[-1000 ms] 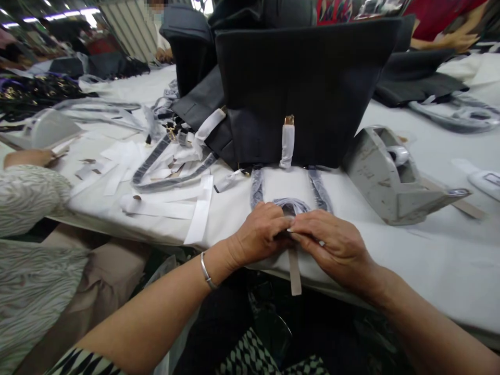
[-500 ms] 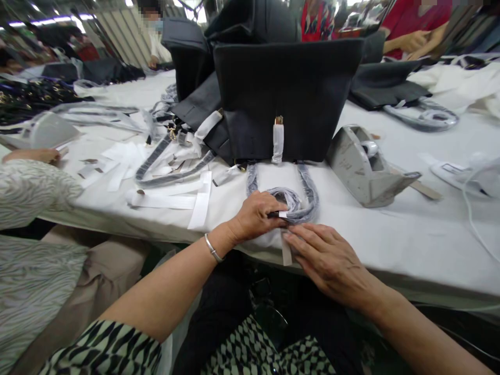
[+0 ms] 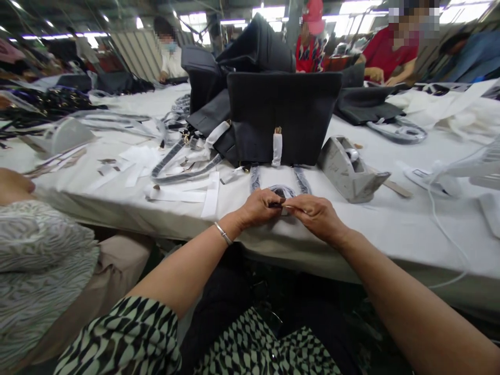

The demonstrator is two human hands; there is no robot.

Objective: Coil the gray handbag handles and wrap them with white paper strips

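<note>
Two hands pinching wrapped handle, tape dispenser right, black bag behind

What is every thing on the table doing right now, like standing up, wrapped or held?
Black bag: standing upright.
Bag handle: wrapped, lying flat, pinched by both hands.
Left hand: fingers closed on the handle.
Right hand: fingers closed on the handle.
Tape dispenser: resting on the table, untouched.
</note>
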